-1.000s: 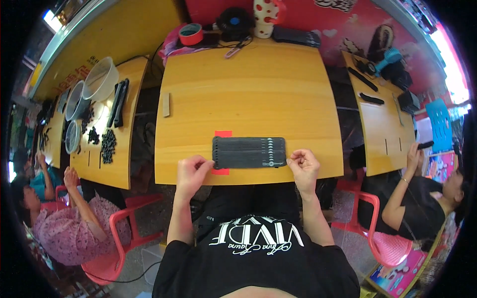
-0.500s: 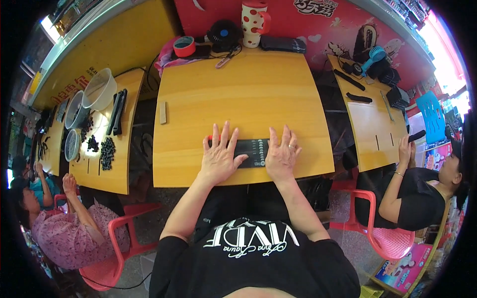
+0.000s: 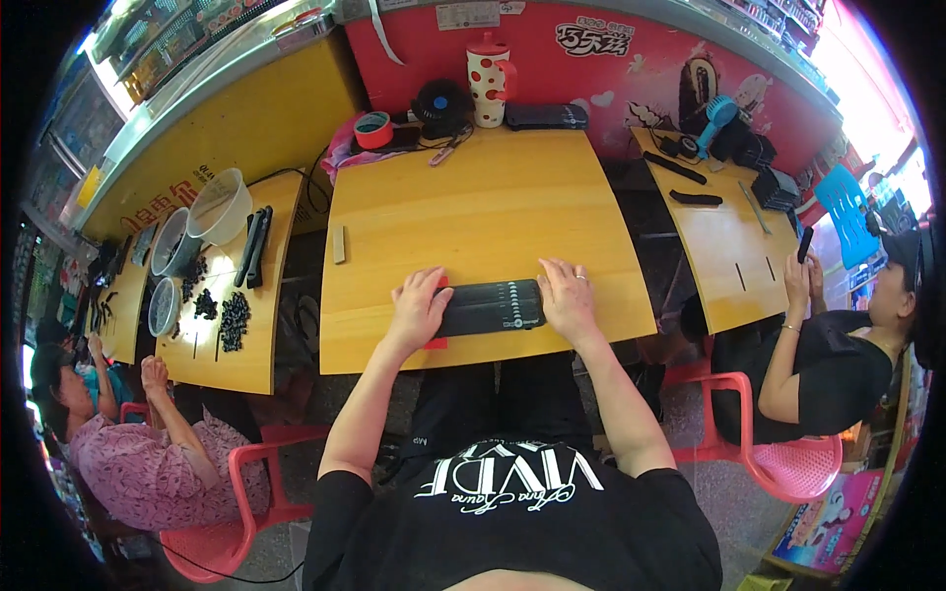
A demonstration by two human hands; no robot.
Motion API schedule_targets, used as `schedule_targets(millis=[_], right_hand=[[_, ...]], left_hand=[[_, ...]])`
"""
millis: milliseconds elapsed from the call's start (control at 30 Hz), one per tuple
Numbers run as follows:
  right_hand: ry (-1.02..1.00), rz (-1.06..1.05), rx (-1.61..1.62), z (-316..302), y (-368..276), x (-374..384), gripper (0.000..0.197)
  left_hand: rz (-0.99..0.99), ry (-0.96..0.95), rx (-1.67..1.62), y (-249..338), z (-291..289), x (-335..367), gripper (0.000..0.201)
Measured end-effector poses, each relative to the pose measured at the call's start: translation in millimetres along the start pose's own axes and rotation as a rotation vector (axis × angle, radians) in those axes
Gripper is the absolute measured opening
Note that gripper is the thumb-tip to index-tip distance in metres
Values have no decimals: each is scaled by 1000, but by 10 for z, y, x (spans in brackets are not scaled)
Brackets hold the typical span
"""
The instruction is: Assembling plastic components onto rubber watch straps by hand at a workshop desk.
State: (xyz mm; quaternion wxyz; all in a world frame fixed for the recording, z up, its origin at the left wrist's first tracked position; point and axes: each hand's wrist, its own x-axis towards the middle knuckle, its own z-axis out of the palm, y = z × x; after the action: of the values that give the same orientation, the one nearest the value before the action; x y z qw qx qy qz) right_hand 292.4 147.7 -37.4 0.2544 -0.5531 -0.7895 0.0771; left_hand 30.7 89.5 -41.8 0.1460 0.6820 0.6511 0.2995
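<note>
A flat, dark oblong case (image 3: 483, 313) lies near the front edge of my wooden table (image 3: 473, 217), with a row of small pale moon-like shapes toward its right end. What kind of case it is, I cannot make out. My left hand (image 3: 418, 310) grips its left end, thumb along the top and fingers curled. Bits of a red piece (image 3: 436, 344) show beside that hand, partly hidden. Round the right end closes my right hand (image 3: 570, 303), a ring on one finger.
At the table's back stand a spotted tumbler (image 3: 488, 84), a black fan (image 3: 440, 103), a red tape roll (image 3: 373, 130) and another dark case (image 3: 547, 116). A small grey bar (image 3: 340, 244) lies at left. People work at side tables, the left one holding plastic tubs (image 3: 219, 205).
My hands, which lay flat with fingers stretched over the case, have drawn in and closed on its two ends. More of the case shows now. The view has shifted slightly.
</note>
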Motion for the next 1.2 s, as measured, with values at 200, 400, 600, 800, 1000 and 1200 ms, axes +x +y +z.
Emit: schedule_targets(millis=[200, 400, 600, 800, 1000, 1200], right_hand=[[-111, -196, 129, -90, -114, -16, 36], [-92, -212, 113, 54, -62, 117, 34], [-257, 0, 171, -33, -199, 356, 21], [-174, -47, 72, 20, -195, 349, 23], [-291, 122, 265, -74, -250, 376, 21], [-282, 73, 62, -82, -311, 323, 16]], left_hand=[[64, -96, 21, 15, -406, -186, 36], [21, 245, -77, -222, -468, -534, 27], [-232, 298, -197, -111, -513, -887, 19], [-76, 336, -176, -22, -348, -621, 18], [-11, 287, -147, 143, -304, -503, 20], [19, 309, -161, 148, -350, -556, 19]])
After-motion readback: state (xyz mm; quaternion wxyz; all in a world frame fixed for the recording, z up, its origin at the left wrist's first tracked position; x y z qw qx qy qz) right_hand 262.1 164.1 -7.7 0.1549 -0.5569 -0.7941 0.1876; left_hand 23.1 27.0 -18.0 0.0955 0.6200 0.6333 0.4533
